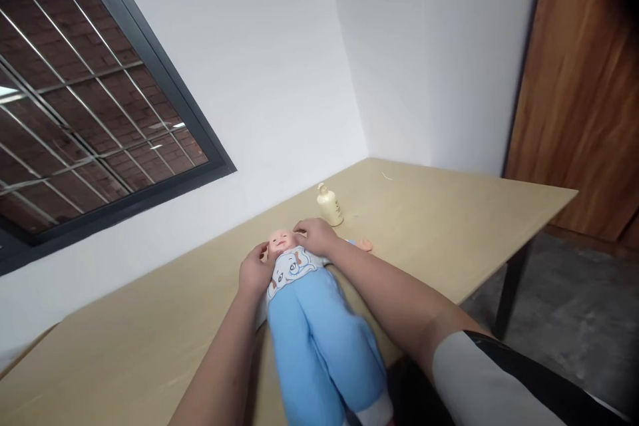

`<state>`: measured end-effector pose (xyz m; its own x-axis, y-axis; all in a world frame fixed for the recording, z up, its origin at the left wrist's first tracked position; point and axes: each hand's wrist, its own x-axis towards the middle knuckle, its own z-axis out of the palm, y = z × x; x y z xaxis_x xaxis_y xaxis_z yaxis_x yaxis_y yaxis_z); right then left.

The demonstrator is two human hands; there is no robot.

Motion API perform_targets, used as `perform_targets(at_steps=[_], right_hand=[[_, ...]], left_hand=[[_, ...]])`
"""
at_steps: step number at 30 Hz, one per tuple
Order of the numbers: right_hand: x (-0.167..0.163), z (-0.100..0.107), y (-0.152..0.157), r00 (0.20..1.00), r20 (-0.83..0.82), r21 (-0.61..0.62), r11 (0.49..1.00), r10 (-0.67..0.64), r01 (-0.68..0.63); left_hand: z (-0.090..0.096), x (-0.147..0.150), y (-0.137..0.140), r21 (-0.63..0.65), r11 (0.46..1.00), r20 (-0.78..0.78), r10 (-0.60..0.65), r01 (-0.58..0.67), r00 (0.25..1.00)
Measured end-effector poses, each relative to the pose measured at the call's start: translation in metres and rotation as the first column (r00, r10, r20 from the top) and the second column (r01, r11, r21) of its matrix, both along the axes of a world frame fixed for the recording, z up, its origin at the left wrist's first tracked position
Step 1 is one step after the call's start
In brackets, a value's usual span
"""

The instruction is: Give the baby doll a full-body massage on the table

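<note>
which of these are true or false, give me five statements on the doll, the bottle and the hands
1. The doll is face up. True.
2. The doll's trousers are red. False: they are light blue.
3. The left hand and right hand are on opposite sides of the doll's head. True.
4. The bottle lies on its side. False: it stands upright on the table.
5. The doll's top is plain. False: it bears a cartoon print.
</note>
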<state>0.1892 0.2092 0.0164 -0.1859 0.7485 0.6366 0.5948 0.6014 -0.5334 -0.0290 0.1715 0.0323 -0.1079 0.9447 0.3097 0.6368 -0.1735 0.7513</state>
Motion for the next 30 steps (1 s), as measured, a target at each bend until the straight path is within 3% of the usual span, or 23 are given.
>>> perform_targets(at_steps=[4, 7, 10, 13, 17, 21, 26, 30], right_hand=[[0.021, 0.026, 0.008, 0.993, -0.105, 0.099, 0.993, -0.06, 0.071], [0.05, 0.044, 0.026, 0.974, -0.143, 0.206, 0.957, -0.175, 0.202], [0.076, 0.047, 0.049, 0.963, -0.073, 0.211, 0.94, -0.258, 0.268], [0.089, 0.035, 0.068, 0.973, 0.002, 0.168, 0.959, -0.231, 0.227], [0.089, 0.016, 0.079, 0.984, -0.006, 0.123, 0.977, -0.176, 0.175], [0.085, 0.009, 0.078, 0.98, -0.041, 0.123, 0.972, -0.197, 0.2], [0.082, 0.011, 0.071, 0.977, -0.01, 0.162, 0.964, -0.211, 0.21], [0.084, 0.012, 0.071, 0.982, -0.015, 0.141, 0.972, -0.19, 0.19]], left_hand=[[0.027, 0.001, 0.002, 0.102, 0.994, 0.104, -0.048, 0.037, 0.993], [0.053, 0.023, 0.008, 0.118, 0.989, 0.271, -0.118, 0.089, 0.955], [0.076, 0.064, 0.02, -0.011, 0.961, 0.635, -0.206, 0.276, 0.744], [0.088, 0.108, 0.039, -0.127, 0.896, 0.758, -0.189, 0.426, 0.624], [0.087, 0.155, 0.069, -0.227, 0.845, 0.812, -0.11, 0.484, 0.574], [0.081, 0.181, 0.092, -0.282, 0.829, 0.837, -0.035, 0.484, 0.547], [0.073, 0.187, 0.103, -0.272, 0.815, 0.872, -0.015, 0.511, 0.489], [0.07, 0.17, 0.093, -0.2, 0.83, 0.91, -0.038, 0.52, 0.412]])
